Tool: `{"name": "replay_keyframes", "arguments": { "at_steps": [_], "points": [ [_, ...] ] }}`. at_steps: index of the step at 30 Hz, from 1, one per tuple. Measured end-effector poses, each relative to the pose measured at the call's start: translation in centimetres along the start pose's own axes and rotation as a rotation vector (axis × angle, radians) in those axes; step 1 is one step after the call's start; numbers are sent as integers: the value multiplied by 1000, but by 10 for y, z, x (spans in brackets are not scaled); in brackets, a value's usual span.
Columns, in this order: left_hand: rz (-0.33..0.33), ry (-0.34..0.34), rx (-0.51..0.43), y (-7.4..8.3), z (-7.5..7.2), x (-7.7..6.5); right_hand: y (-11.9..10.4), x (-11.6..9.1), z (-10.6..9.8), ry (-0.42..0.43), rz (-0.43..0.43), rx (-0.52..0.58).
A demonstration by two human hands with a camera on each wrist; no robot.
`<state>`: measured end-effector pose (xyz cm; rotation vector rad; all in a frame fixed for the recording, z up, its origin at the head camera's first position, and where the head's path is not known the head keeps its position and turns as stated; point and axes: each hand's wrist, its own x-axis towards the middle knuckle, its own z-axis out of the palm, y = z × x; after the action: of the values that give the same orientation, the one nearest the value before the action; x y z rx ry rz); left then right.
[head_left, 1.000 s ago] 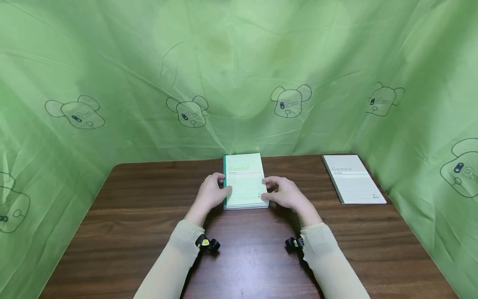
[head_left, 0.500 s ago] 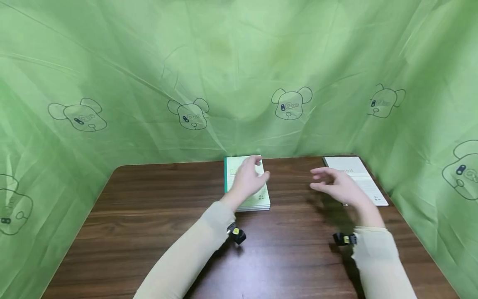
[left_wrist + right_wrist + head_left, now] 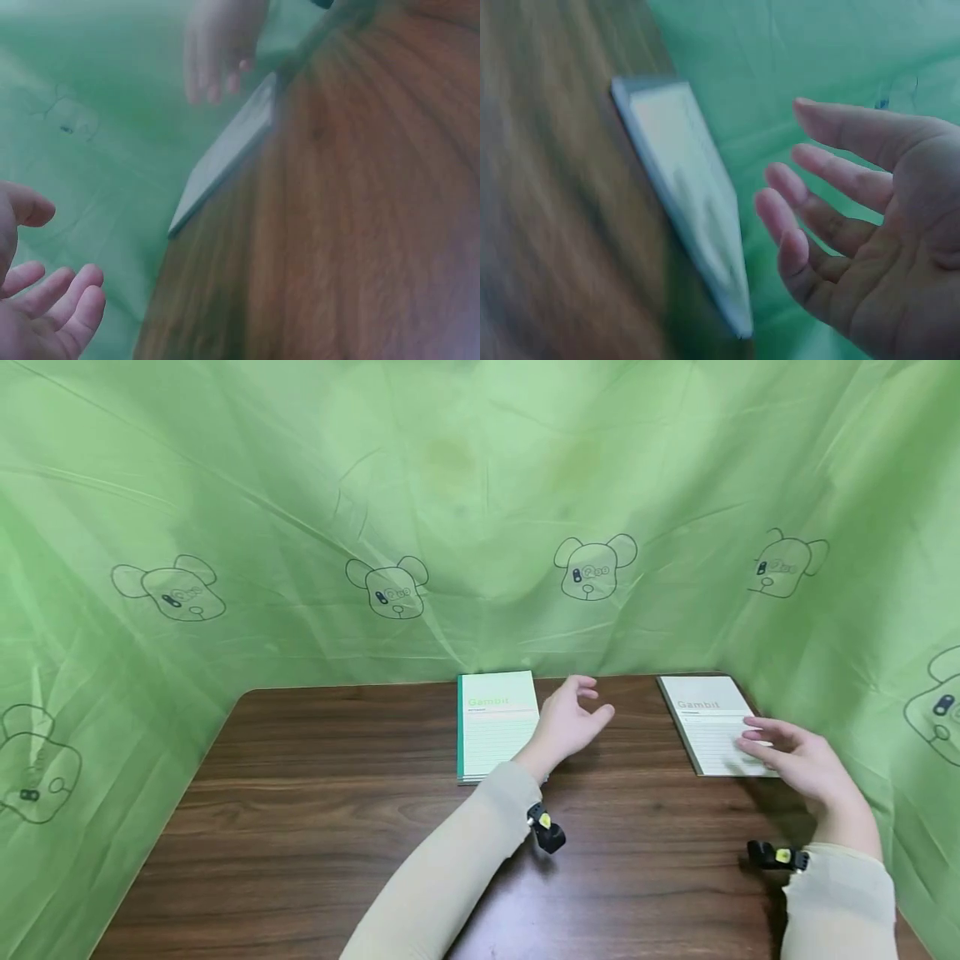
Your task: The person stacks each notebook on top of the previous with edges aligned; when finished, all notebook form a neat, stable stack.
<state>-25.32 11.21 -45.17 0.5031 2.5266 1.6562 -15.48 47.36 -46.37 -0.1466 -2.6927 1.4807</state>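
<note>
A notebook with a grey spine and white "Gambit" cover [image 3: 705, 718] lies at the back right of the table. Above its right edge hovers my right hand [image 3: 802, 760], fingers loosely spread and holding nothing; the right wrist view has this hand [image 3: 877, 225] beside the grey notebook [image 3: 690, 180]. My left hand [image 3: 567, 722] is in the air between the two piles, its fingers relaxed. Behind the left forearm stands a small stack of green-spined notebooks [image 3: 495, 727], its lower right corner hidden. In the left wrist view the left palm [image 3: 45, 300] faces up, with nothing in it.
Both notebook piles rest on a dark brown wooden table [image 3: 315, 793], near its back edge. A green cloth [image 3: 480, 527] with bear-face drawings hangs behind and along both sides. Each wrist wears a small black camera [image 3: 546, 828].
Both hands have let go of the green notebook stack and moved right. My right hand now hovers over the grey notebook; the left hand has crossed past the green stack, and neither pile has moved.
</note>
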Motion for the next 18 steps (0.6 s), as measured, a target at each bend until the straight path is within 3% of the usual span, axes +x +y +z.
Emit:
{"name": "replay_keyframes", "arguments": {
  "at_steps": [4,8,12,18],
  "points": [
    [-27,-48,17,-2,20,-2,22,-2,-13,59,46,34],
    [-77,-69,15,-1,36,-8,39,-2,-18,118,62,0],
    [-125,-78,7,-4,49,-14,48,-1,-15,136,88,-83],
    [-120,-113,6,-5,66,-19,48,0,-10,107,152,-246]
  ]
}}
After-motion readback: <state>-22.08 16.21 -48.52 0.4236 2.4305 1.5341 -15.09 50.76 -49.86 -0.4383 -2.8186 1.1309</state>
